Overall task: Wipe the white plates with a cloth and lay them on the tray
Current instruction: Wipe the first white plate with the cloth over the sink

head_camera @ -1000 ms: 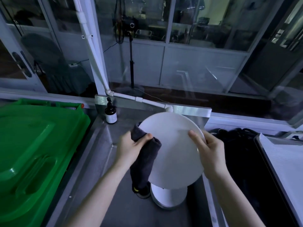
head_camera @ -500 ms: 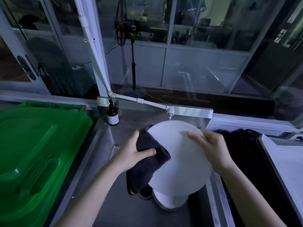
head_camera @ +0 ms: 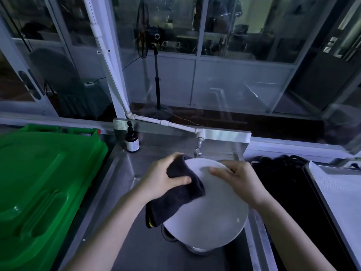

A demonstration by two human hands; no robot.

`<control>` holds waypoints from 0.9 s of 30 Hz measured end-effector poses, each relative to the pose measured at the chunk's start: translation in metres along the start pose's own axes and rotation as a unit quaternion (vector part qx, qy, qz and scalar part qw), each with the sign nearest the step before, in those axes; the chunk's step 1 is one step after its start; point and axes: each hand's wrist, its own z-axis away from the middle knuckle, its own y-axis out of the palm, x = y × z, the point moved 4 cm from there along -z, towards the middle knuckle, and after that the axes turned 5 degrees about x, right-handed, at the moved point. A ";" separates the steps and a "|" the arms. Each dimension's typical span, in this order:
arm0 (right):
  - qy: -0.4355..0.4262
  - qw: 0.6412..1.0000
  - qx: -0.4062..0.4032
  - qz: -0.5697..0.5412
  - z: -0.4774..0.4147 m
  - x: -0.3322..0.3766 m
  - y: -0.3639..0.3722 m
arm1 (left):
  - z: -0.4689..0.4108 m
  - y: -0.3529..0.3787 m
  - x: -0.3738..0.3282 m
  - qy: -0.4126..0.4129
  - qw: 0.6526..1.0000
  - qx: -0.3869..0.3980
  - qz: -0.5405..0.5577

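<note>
The white plate [head_camera: 211, 218] is held tilted above the steel sink [head_camera: 148, 251]. The left hand [head_camera: 160, 180] clutches a dark cloth [head_camera: 181, 192] against the plate's upper-left edge, and the right hand [head_camera: 240, 178] grasps its upper-right rim. Another plate [head_camera: 197, 249] sits beneath it, and the tray [head_camera: 341, 192] lies to its right.

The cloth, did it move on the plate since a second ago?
Yes. The left hand pushed the dark cloth from the left edge of the white plate further onto its face, towards the right hand. Nothing was let go: the left hand still grips the cloth and the right hand still holds the plate's rim. The brown bottle stayed put.
</note>
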 end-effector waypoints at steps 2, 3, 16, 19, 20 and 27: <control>0.023 0.992 -0.089 -0.085 0.004 -0.008 -0.006 | 0.003 -0.003 0.009 -0.009 0.989 -0.104 0.100; 0.044 0.978 -0.147 -0.142 0.007 -0.014 -0.004 | 0.006 0.000 0.016 -0.035 0.976 -0.164 0.141; 0.060 0.981 -0.004 -0.186 -0.001 -0.034 -0.003 | 0.016 -0.004 0.033 -0.072 0.969 -0.206 0.116; 0.029 0.994 0.065 -0.081 -0.010 -0.019 0.002 | 0.007 -0.009 0.013 -0.015 0.996 -0.072 0.050; 0.033 0.996 0.063 -0.054 -0.010 -0.018 0.008 | 0.006 -0.007 0.010 -0.011 0.998 -0.043 0.036; 0.115 0.948 -0.164 -0.246 0.007 -0.042 0.003 | 0.026 0.011 0.039 -0.092 0.965 -0.172 0.177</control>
